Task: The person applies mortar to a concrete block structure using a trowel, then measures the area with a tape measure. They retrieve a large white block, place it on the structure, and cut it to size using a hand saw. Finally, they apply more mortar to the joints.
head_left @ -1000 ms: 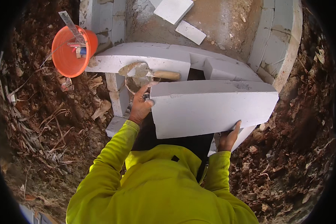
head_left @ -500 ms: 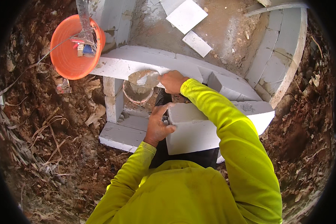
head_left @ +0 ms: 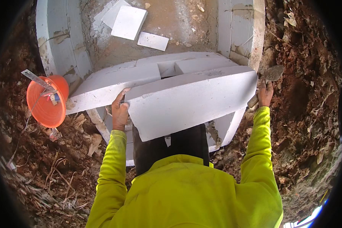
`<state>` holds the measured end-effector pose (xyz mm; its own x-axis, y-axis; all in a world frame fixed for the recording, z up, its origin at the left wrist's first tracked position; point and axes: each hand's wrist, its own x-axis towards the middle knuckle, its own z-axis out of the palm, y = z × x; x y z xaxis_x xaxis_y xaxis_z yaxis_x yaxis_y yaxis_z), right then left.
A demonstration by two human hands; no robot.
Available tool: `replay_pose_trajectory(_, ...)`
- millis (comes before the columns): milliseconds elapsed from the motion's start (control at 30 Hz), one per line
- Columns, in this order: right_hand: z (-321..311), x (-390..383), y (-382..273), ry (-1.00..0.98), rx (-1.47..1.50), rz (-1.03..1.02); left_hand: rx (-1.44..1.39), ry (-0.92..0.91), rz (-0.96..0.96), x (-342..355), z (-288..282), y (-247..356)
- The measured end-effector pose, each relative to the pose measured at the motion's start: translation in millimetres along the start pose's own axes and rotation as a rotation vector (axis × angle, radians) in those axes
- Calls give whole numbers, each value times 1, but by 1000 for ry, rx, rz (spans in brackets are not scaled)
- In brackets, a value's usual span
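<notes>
My left hand (head_left: 121, 110) grips the left end of a long white block (head_left: 192, 100), thumb and fingers at its edge. My right hand (head_left: 265, 95) is closed on a trowel (head_left: 273, 73) just beyond the block's right end; the blade points up over the dirt and the handle shows below my fingers. The block lies slightly tilted across my dark-clad legs and in front of a curved course of white blocks (head_left: 114, 85), hiding part of that course.
An orange bucket (head_left: 45, 112) with metal tools stands at the left. Grey block walls (head_left: 239, 26) run along both sides of a mortar-streaked bed (head_left: 186, 26) holding loose white pieces (head_left: 127, 22). Dark rubble and dried debris (head_left: 300, 129) surround the structure.
My right hand left the block, took hold of the trowel at the mortar pot and has carried it rightward past the block's end. The view has shifted, and the pot is now hidden.
</notes>
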<state>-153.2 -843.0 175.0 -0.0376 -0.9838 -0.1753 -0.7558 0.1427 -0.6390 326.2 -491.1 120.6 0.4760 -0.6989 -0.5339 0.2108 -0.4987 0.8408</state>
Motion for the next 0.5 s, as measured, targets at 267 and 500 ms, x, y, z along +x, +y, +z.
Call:
replay_pose_trajectory(267,13,-14,75,247,107,471,109,-52,-9,51,-12,8)
replay_pose_trajectory(500,28,-28,68,256,184,346,86,-101,20,73,-23,-12)
